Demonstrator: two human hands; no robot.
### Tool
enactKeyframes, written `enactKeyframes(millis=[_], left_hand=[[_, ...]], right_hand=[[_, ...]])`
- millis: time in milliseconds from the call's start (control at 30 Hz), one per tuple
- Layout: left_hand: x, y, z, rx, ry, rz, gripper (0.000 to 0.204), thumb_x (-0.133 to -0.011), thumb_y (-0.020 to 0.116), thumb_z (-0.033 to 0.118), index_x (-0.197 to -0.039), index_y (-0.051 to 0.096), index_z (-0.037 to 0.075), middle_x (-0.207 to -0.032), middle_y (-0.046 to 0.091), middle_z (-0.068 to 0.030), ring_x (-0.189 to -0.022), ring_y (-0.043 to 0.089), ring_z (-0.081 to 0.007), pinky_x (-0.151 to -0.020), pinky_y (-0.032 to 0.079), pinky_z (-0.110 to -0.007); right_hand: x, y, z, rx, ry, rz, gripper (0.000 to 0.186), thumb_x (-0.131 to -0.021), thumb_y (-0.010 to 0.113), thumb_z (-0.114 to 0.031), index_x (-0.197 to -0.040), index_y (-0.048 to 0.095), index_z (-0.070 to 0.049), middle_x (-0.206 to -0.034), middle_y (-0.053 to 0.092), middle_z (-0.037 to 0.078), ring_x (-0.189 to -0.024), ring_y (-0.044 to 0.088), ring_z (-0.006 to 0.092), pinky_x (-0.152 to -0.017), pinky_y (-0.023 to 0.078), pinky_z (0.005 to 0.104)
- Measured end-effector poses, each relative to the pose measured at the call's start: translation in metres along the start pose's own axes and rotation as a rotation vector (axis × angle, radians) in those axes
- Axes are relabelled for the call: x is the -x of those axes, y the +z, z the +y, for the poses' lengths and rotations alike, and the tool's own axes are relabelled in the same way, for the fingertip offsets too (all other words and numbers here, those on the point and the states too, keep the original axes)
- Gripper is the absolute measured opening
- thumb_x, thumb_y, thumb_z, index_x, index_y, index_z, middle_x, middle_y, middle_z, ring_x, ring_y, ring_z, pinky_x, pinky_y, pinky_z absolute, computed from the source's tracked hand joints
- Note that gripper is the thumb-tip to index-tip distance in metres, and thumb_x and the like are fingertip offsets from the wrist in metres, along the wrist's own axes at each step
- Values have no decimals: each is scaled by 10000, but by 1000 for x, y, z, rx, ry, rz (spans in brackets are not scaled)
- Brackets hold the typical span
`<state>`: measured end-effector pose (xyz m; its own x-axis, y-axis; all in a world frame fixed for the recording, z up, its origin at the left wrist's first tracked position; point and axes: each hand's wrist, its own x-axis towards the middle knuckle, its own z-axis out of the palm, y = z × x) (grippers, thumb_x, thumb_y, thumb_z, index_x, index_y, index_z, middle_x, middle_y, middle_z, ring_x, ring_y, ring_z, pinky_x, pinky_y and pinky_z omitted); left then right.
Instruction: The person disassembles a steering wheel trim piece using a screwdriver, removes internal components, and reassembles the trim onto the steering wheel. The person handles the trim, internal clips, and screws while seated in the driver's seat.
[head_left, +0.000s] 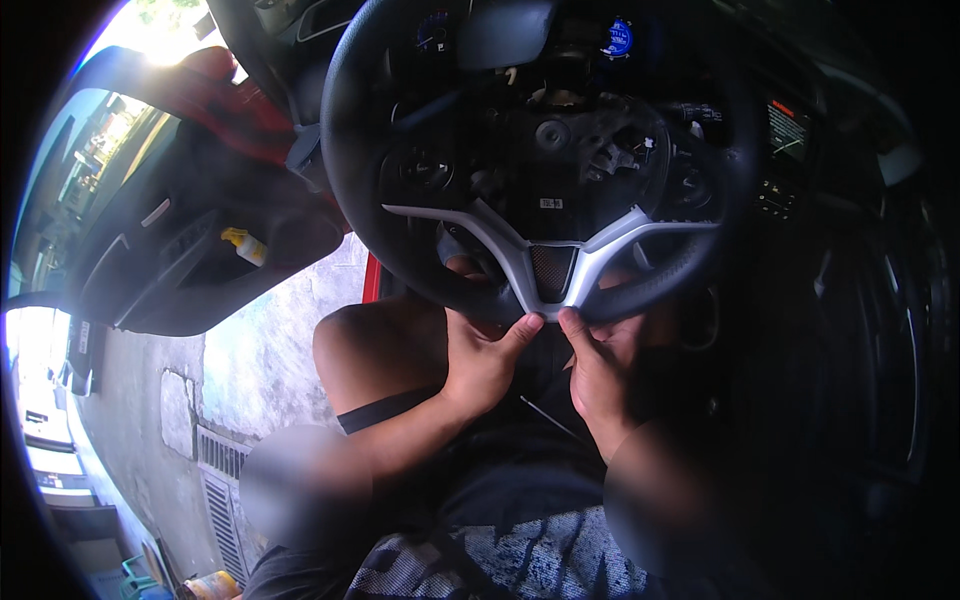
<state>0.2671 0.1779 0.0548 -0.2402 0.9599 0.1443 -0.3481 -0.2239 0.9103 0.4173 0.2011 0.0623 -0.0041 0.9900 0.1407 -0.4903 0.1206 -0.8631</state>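
A dark steering wheel (345, 190) fills the upper middle, its centre cover off so that the hub (552, 135) and bare inner parts show. Across its lower spokes lies a silver Y-shaped trim piece (500, 235) with a dark mesh insert (552, 270). My left hand (480, 360) grips the bottom of the rim, thumb pressed on the trim's lower end. Beside it, my right hand (603, 375) does the same from the other side, the thumbs almost touching. The fingers of both hands are mostly hidden behind the rim.
At the left, the red car door (180, 220) stands open, a white bottle with a yellow top (245, 246) in its pocket. Outside lies concrete floor (290, 330) with a drain grate (222, 450). A lit screen (788, 130) is at the right. My bare knee (375, 350) sits below the wheel.
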Motion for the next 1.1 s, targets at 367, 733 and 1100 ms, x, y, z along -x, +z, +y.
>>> enactKeyframes(millis=[367, 733, 1100], left_hand=[[6, 7, -7, -45, 97, 86, 677, -998, 797, -20, -1515, 362, 31, -1425, 584, -140, -1332, 624, -222, -1162, 502, -411], [0, 13, 3, -10, -15, 137, 679, -976, 777, -78, -1502, 363, 32, -1406, 555, -120, -1295, 617, -204, -1132, 514, -385], [-11, -1, 12, 109, -63, 75, 536, -952, 860, 20, -1359, 512, 20, -1254, 643, -76, -1178, 660, -176, -1075, 525, -350]], right_hand=[[4, 9, 4, 68, -95, 62, 755, -991, 786, 22, -1583, 319, -19, -1499, 523, 142, -1332, 585, 195, -1153, 506, 388], [-1, 15, 10, -1, -98, 89, 721, -980, 760, 89, -1559, 358, -61, -1436, 556, 119, -1246, 635, 187, -1081, 558, 367], [-13, -3, -6, -29, -38, 113, 985, -948, 826, 69, -1694, 191, -38, -1588, 389, 170, -1425, 539, 278, -1219, 474, 443]])
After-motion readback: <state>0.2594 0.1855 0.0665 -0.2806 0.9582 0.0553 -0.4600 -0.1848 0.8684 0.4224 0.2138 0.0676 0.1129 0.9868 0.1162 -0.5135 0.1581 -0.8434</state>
